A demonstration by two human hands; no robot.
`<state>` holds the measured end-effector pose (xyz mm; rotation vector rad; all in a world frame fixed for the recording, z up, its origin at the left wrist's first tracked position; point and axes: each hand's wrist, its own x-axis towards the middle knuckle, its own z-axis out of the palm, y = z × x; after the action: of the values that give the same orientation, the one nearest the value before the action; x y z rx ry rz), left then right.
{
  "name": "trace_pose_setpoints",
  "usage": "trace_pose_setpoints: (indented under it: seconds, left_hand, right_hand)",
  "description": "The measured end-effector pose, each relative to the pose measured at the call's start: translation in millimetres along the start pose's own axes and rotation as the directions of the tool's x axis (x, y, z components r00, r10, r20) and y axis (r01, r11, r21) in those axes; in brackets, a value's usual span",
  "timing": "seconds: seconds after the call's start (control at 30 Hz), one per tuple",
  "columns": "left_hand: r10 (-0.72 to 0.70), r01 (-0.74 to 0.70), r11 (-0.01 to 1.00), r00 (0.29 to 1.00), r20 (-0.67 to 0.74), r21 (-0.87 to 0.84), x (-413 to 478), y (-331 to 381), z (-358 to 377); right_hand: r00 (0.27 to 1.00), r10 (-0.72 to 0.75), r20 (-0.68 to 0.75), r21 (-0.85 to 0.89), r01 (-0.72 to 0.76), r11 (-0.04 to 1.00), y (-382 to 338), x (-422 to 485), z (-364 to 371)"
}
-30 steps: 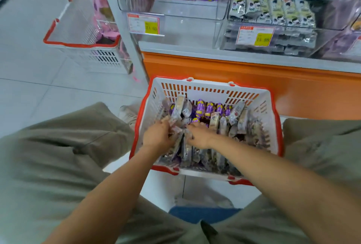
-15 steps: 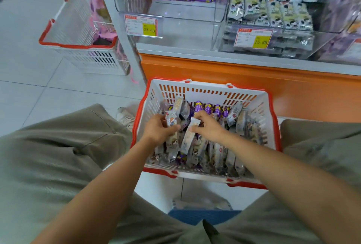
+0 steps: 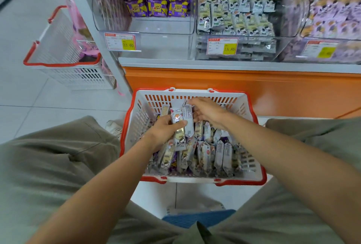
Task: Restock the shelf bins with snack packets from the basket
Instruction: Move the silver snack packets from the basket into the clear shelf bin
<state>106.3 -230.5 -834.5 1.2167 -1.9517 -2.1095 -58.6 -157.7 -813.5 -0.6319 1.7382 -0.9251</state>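
Observation:
A white basket with a red rim (image 3: 252, 110) stands on the floor between my knees, full of grey-white snack packets (image 3: 214, 152). My left hand (image 3: 164, 132) grips a bunch of packets (image 3: 180, 124), raised above the pile. My right hand (image 3: 209, 110) pinches the top of the rightmost packet in that bunch. Above, a clear bin (image 3: 144, 26) holds a few purple packets (image 3: 158, 6) at its back. The middle bin (image 3: 234, 48) is packed with grey-white packets (image 3: 236, 15).
A second white basket with red rim (image 3: 62, 64) sits on the floor at the left beside the shelf post (image 3: 93, 21). An orange shelf base (image 3: 273, 91) runs behind my basket. Another bin of pale purple packets (image 3: 332, 15) is at the right.
Both hands have lifted from the pile toward the basket's far side, the left hand gathering more packets. The camera has tilted up toward the shelf bins.

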Motion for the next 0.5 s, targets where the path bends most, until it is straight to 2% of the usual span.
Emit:
trace_pose_setpoints:
  seconds: [0.03,0.1,0.23,0.4,0.5]
  left_hand:
    - [0.011,-0.011,1.0,1.0,0.008,-0.026,-1.1,-0.2,0.7]
    - [0.001,0.0,0.998,1.0,0.015,-0.059,-4.1,4.0,3.9]
    - [-0.014,0.014,0.99,1.0,0.001,-0.139,-2.9,15.0,12.1]
    - [-0.102,0.087,0.974,0.993,-0.06,-0.207,-0.9,24.7,23.4]
    - [-0.149,0.113,0.952,0.983,-0.106,-0.285,1.4,24.7,25.2]
  right_hand:
    - [0.998,0.003,0.067,0.078,-0.008,0.997,-2.0,-4.1,-3.4]
    - [0.992,-0.021,0.122,0.101,0.008,0.995,-0.1,-8.6,-10.4]
    - [1.0,0.002,0.012,-0.024,-0.002,1.0,7.7,-9.1,-13.6]
    - [0.996,0.013,-0.085,-0.008,-0.013,1.0,10.0,-12.7,-11.2]
    - [0.999,-0.031,-0.042,0.078,0.035,0.996,9.0,-23.4,-16.1]
